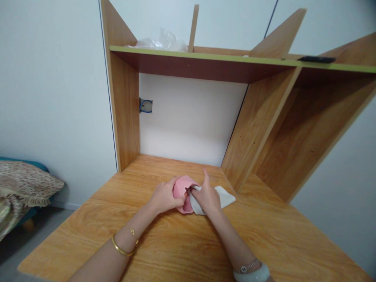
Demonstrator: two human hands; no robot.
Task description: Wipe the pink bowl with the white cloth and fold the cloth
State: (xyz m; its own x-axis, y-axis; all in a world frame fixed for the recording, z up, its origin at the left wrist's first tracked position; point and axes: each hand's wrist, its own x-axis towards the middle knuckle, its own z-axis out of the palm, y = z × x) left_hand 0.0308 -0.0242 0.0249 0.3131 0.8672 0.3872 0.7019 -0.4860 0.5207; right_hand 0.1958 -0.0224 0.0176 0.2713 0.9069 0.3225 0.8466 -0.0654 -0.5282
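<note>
Over the wooden desk top, my left hand (165,196) is wrapped round a pink, rounded, hollow object (184,183), whose exact kind I cannot make out. Its opening faces right, and something small and dark shows at the opening. My right hand (209,199) pinches a white cloth (225,197) against that opening, with the thumb sticking up. Part of the cloth trails out to the right of this hand onto the desk. The right fingertips are partly hidden at the object's edge.
The wooden desk (182,250) has a hutch with upright panels and a green-edged shelf (188,55). Clear plastic wrapping (164,41) and a flat black object (317,59) lie up there. At left is a seat with a patterned, fringed throw (26,182).
</note>
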